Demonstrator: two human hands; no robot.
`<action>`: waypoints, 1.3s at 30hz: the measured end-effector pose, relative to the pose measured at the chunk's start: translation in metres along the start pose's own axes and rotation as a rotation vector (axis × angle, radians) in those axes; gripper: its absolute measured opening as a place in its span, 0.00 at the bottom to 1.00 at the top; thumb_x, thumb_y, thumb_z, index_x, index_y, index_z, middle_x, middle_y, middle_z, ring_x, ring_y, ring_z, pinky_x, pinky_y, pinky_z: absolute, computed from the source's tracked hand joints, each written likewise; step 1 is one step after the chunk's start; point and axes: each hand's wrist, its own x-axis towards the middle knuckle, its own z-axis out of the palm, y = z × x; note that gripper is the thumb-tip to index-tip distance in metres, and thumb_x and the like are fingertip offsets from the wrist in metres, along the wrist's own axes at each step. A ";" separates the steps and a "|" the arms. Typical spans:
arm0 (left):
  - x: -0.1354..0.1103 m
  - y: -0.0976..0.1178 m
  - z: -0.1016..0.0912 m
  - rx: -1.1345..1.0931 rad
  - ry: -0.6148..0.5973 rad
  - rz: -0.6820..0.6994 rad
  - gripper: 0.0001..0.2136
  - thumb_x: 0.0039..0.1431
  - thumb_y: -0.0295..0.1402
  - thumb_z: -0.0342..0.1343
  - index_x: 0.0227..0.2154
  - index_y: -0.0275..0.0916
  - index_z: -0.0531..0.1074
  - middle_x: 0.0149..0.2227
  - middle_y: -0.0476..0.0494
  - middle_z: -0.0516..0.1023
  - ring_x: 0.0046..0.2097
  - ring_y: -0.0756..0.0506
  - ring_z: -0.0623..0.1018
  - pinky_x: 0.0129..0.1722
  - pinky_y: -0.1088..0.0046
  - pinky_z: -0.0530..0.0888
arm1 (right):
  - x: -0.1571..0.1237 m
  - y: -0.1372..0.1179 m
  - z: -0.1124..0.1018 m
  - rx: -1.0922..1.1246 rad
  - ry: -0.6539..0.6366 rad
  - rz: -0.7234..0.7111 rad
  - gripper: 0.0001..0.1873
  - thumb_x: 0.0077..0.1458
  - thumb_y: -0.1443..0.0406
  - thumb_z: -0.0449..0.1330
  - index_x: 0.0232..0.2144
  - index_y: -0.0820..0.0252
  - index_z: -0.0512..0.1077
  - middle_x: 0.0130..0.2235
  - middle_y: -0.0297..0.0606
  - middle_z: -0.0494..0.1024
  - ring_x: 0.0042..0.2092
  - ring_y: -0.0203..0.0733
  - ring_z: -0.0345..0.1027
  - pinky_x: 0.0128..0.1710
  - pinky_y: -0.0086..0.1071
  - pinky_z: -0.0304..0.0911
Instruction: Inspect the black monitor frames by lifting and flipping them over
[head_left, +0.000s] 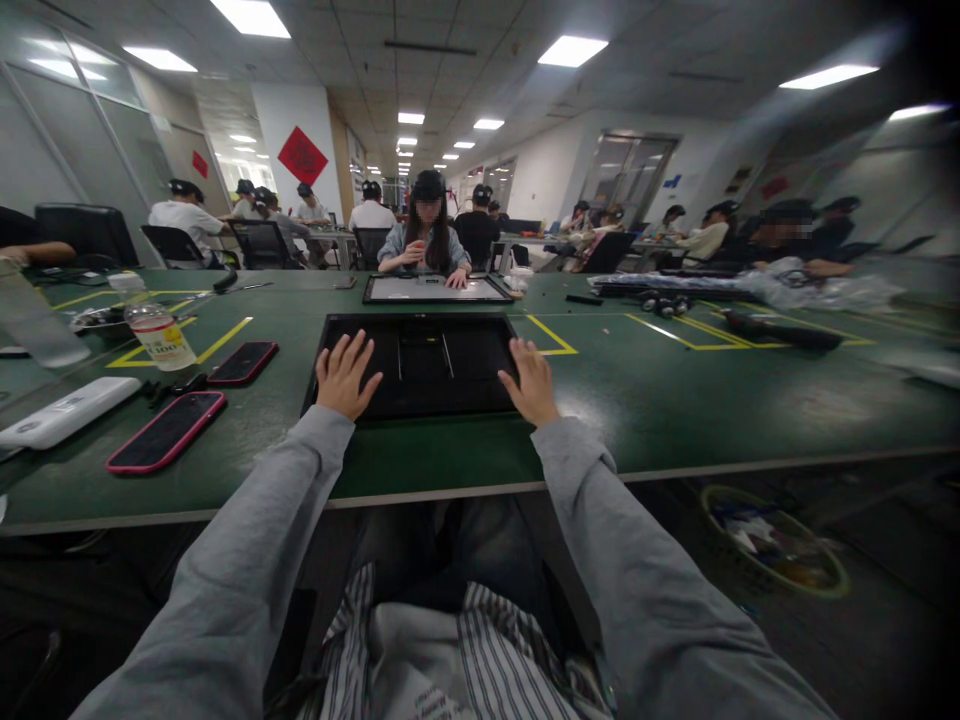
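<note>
A flat black rectangular panel (480,385), which looks like the back of a monitor, lies on the green table in front of me. Near its middle are two thin bright strips and a small pale yellowish mark. My left hand (346,376) rests over the panel's left edge, fingers spread. Over the right edge lies my right hand (531,382), also with fingers apart. Neither hand grips anything; the panel's side edges are partly hidden under them.
Left of the panel lie two red-edged phones (166,432), a white device (71,412) and a drink bottle (159,325). Across the green table (675,420) a person sits at another framed panel (397,290). Plastic wrap and dark parts lie right; a basket (780,592) stands below.
</note>
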 end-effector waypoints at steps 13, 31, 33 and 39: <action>-0.008 -0.012 0.032 -0.185 -0.396 0.177 0.22 0.63 0.50 0.53 0.54 0.47 0.76 0.58 0.41 0.75 0.59 0.38 0.71 0.58 0.56 0.67 | -0.015 -0.009 0.003 0.112 -0.297 -0.153 0.28 0.63 0.46 0.55 0.58 0.52 0.71 0.57 0.45 0.73 0.60 0.54 0.61 0.57 0.50 0.62; 0.049 -0.030 0.063 -0.179 -0.641 0.145 0.19 0.55 0.46 0.61 0.47 0.45 0.77 0.44 0.44 0.80 0.45 0.43 0.78 0.45 0.69 0.73 | 0.035 -0.014 0.042 0.000 -0.491 -0.315 0.12 0.65 0.59 0.57 0.48 0.56 0.72 0.45 0.44 0.76 0.48 0.51 0.67 0.48 0.42 0.59; 0.061 -0.028 0.075 -0.087 -0.586 0.106 0.18 0.59 0.42 0.58 0.50 0.45 0.75 0.48 0.42 0.78 0.50 0.41 0.77 0.49 0.65 0.71 | 0.056 -0.017 0.060 -0.058 -0.476 -0.287 0.12 0.65 0.62 0.57 0.49 0.57 0.72 0.46 0.46 0.76 0.49 0.53 0.67 0.49 0.43 0.59; 0.075 -0.011 0.111 0.103 -0.297 -0.129 0.18 0.65 0.32 0.48 0.56 0.43 0.72 0.56 0.32 0.71 0.59 0.35 0.68 0.58 0.52 0.62 | 0.094 -0.029 0.112 -0.102 -0.336 -0.013 0.14 0.67 0.62 0.54 0.52 0.57 0.71 0.51 0.51 0.71 0.52 0.54 0.63 0.48 0.44 0.60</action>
